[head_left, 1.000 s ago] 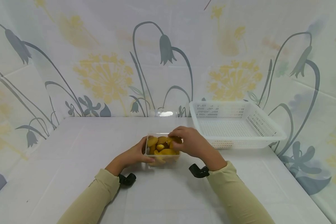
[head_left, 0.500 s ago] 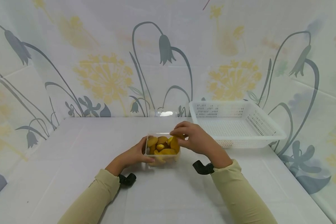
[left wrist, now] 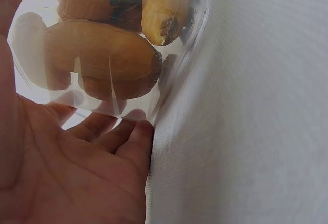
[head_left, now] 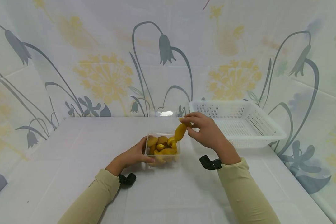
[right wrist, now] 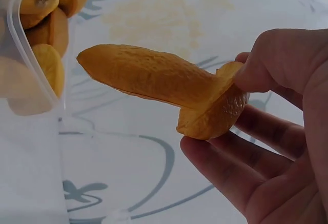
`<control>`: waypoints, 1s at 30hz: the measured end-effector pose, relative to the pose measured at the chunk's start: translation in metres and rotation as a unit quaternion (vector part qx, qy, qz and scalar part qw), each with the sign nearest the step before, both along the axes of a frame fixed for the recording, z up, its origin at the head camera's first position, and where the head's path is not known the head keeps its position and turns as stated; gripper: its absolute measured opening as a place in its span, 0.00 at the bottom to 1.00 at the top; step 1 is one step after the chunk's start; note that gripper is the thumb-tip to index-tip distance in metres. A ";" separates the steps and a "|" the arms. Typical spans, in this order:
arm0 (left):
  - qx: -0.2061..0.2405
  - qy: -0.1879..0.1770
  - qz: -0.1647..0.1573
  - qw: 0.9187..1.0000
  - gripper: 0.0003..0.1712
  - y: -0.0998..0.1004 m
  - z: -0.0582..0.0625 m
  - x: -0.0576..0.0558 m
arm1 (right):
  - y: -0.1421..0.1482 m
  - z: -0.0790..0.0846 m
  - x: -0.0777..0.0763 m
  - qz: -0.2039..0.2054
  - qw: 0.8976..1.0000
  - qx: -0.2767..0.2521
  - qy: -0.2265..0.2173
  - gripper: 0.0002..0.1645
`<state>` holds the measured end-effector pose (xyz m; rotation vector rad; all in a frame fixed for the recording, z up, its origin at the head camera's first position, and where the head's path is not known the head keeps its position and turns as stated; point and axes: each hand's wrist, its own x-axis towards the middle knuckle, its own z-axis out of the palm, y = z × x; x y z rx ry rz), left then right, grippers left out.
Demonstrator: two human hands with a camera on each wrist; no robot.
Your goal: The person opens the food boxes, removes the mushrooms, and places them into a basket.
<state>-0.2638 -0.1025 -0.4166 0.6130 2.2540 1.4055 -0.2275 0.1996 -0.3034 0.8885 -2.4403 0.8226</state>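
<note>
A yellow-brown mushroom with a thick stem hangs in my right hand. Thumb and fingers pinch it by the cap, and its stem points down to the left, over the right side of a clear plastic box. Several more mushrooms fill the box. My left hand grips the box's left side, thumb at the front and fingers behind. In the left wrist view, mushrooms show through the clear wall, above the fingers of that hand.
Behind the box stands its clear raised lid. A white perforated plastic basket sits at the back right, beyond my right hand. White cloth covers the table, with a flower-patterned sheet behind it.
My right hand has lifted the mushroom out of the box, moving up and to the right. My left hand has stayed at the box.
</note>
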 end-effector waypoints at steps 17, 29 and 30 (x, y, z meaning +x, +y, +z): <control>0.000 0.003 -0.003 1.000 0.65 0.001 -0.002 -0.002 | 0.047 0.011 -0.004 -0.081 0.994 -0.069 0.014 0.17; -0.001 0.000 -0.002 1.000 0.66 0.001 -0.001 0.000 | 0.076 0.014 -0.007 -0.148 0.984 -0.095 -0.018 0.17; 0.000 0.000 -0.001 1.000 0.66 0.001 0.000 0.000 | 0.079 0.014 -0.007 -0.154 0.983 -0.095 -0.022 0.17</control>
